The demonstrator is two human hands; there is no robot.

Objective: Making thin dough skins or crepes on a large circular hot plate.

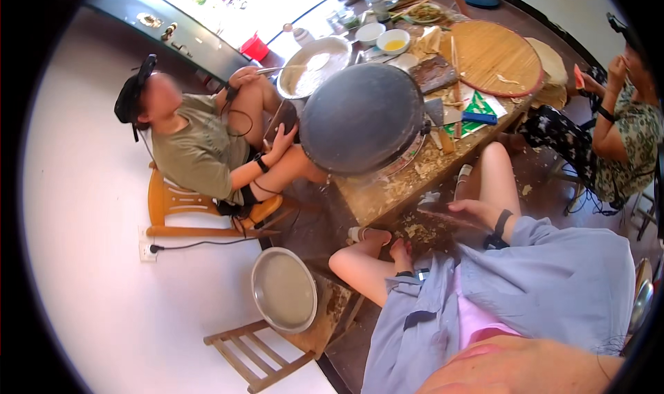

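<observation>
My right hand (474,210), with a black wristband, grips a dark flat object (446,216) with a reddish edge, beside my raised knee. Between my knees, below the table edge, is my left hand (402,251); its fingers are blurred, and I cannot tell whether it holds anything. A round black griddle (363,119) stands at the near left part of the wooden table (373,202). Right of it lie a scraper with a blue handle (480,118), a dark rectangular board (433,75) and thin wooden sticks. Crumbs and flakes lie on the table and floor.
A co-worker (197,140) sits left, one hand at a ladle in a metal basin (316,64). Another person at right holds watermelon (579,76). White bowls (370,33), a round wooden board (495,56) and stacked flatbreads (550,64) stand farther back. A metal basin of pale liquid (284,290) rests lower left.
</observation>
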